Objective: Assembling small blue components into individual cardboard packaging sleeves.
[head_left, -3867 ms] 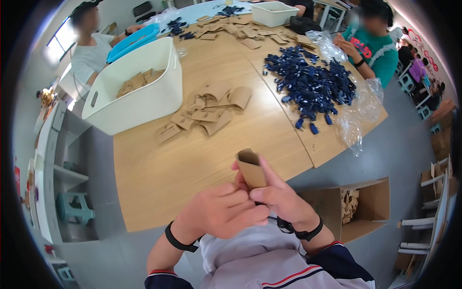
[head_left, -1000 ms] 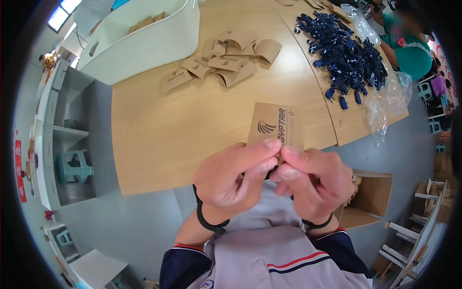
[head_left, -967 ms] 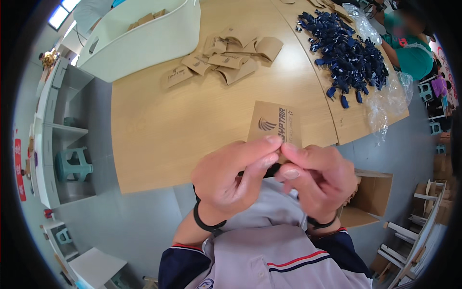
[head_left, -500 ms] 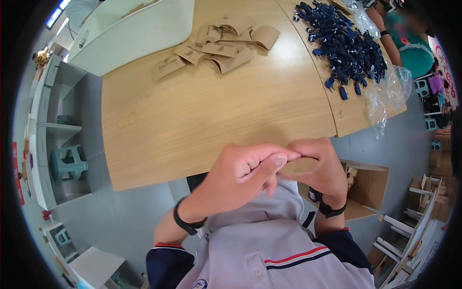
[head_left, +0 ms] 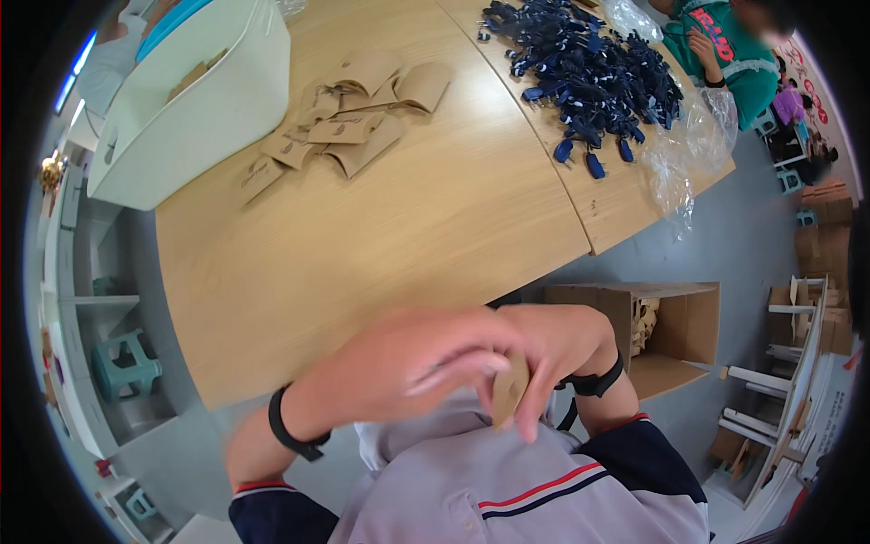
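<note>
Close to my torso, just off the table's near edge, both hands come together around a small brown kraft pillow box (head_left: 510, 392). My right hand (head_left: 569, 343) is closed around it, thumb and fingers on either side. Curled over the box's upper end is my left hand (head_left: 426, 354), smeared by motion, its fingertips against the cardboard. The hands hide much of the box, and whether anything is inside cannot be seen. Several similar pillow boxes (head_left: 346, 130) lie in a loose pile on the wooden table (head_left: 381, 240).
A pale plastic bin (head_left: 204, 118) stands at the table's far left. Small dark blue fob-like pieces (head_left: 598, 68) are heaped at the far right beside clear plastic bags (head_left: 666, 172). A person in green (head_left: 739, 82) sits beyond. An open cardboard carton (head_left: 693, 317) is below right.
My hands have moved down toward my torso, and the pillow box has turned more upright between them. The view has shifted, and the person in green has raised a hand.
</note>
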The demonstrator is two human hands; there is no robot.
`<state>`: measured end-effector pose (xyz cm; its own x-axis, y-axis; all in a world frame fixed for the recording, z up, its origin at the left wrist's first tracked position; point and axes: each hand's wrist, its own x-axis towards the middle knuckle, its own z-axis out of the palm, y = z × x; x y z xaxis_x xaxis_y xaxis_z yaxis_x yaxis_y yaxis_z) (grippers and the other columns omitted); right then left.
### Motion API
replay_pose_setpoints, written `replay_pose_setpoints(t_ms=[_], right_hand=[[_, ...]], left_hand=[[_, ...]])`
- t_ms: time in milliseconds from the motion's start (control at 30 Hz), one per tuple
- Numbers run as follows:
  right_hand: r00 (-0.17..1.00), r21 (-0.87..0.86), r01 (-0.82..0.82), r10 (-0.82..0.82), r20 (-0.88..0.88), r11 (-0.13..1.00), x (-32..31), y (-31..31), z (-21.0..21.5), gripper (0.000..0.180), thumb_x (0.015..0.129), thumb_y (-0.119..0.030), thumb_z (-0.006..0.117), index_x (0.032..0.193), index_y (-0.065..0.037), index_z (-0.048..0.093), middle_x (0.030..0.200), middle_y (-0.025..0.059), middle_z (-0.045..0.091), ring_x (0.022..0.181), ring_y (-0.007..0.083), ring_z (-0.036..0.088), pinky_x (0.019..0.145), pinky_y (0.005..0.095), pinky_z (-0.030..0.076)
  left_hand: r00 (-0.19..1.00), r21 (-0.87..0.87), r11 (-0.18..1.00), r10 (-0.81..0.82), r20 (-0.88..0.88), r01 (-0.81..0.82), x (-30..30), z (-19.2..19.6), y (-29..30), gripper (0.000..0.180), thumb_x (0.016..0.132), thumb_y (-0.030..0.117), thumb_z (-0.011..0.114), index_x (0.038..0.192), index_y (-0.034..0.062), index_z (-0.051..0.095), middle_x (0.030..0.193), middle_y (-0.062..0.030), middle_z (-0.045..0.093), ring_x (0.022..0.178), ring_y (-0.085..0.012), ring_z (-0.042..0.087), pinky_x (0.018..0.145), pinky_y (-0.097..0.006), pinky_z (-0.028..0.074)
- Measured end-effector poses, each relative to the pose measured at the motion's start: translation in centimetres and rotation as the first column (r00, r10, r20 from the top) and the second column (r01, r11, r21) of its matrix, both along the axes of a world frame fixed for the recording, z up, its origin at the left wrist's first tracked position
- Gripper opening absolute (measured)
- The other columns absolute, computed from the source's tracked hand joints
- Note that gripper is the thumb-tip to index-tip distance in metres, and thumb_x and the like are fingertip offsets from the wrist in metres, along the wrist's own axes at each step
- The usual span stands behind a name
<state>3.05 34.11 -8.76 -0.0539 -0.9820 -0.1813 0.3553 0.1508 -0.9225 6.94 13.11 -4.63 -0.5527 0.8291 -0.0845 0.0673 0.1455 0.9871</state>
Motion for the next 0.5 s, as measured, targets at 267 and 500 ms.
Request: replay_pose_setpoints(t_ms=[267,500], right_hand=[[0.800,-0.183,0.350,-0.191,0.569,0.919,2.0,-2.7,-0.9,0.072,0.072,-0.057,0.078,0.113,-0.002,0.055,0.103,0.0057,0.059,0.094,0.0173,0.056,0.081,0.0292,0.045],[-0.201,-0.351,0.781,-0.324,-0.924,0.517,-5.4,4.2,3.1,0.042,0.070,-0.007,0.078,0.108,-0.006,0.060,0.100,0.0075,0.062,0.083,0.0274,0.058,0.073,0.0347,0.048]], left_hand=[[0.386,0.304,0.870,0.453,-0.804,-0.389,-0.1,0.0,0.8,0.036,0.081,0.012,0.070,0.116,0.0035,0.063,0.118,-0.0128,0.063,0.101,-0.0261,0.065,0.098,-0.040,0.047],[-0.131,0.381,0.425,0.509,-0.851,-0.821,-7.5,6.7,-10.1,0.066,0.079,0.011,0.073,0.138,0.0012,0.047,0.132,-0.0156,0.055,0.119,-0.0228,0.054,0.102,-0.037,0.041]])
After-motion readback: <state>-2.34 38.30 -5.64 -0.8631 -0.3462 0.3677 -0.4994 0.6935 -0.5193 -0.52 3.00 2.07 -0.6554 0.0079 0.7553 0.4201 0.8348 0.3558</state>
